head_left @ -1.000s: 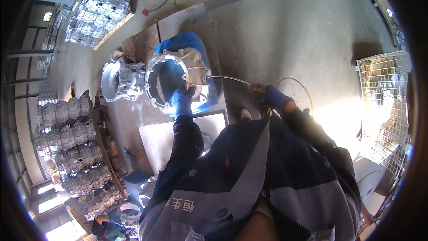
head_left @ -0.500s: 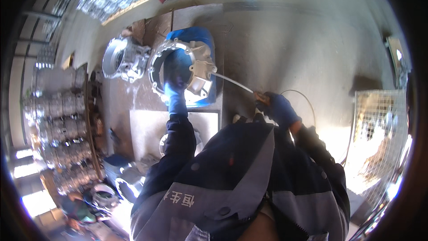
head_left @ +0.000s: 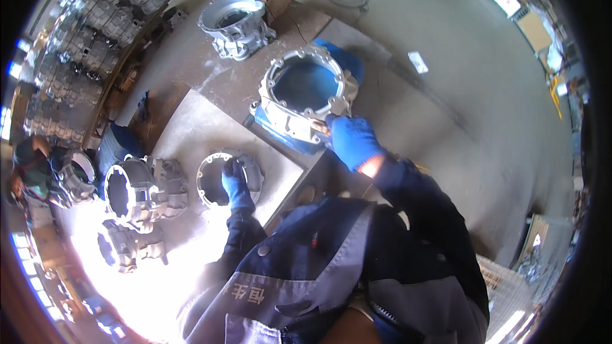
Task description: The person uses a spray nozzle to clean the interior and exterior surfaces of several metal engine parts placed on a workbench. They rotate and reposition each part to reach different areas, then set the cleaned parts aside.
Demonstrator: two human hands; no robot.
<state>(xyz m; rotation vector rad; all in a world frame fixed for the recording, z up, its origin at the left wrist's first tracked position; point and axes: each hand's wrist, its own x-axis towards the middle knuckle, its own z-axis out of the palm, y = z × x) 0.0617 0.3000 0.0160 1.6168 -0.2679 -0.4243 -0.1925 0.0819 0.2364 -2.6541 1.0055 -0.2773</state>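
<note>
A silver bell-shaped metal housing point(head_left: 290, 119), its round opening upward, rests on a blue support point(head_left: 344, 64). My right hand point(head_left: 352, 143), in a blue glove, is closed at the housing's near right edge; a small brownish piece shows by its fingers, but what they hold is hidden. Lower left, a second ring-shaped metal housing point(head_left: 254, 175) lies on a pale tabletop point(head_left: 185, 124). My left hand point(head_left: 234, 183), gloved in blue with dark fingertips, reaches across that ring's opening, fingers curled at its far rim.
Another housing point(head_left: 236, 25) stands at the far left of the bench. More housings point(head_left: 143, 191) sit left of the pale tabletop, in strong glare. Stacked castings point(head_left: 89, 38) line the left side, where a person point(head_left: 32, 165) is partly visible. A wire cage point(head_left: 510, 286) stands lower right.
My left hand has left the opening of the housing on the blue support for the ring on the pale tabletop. My right hand has moved up against the first housing. The view has turned.
</note>
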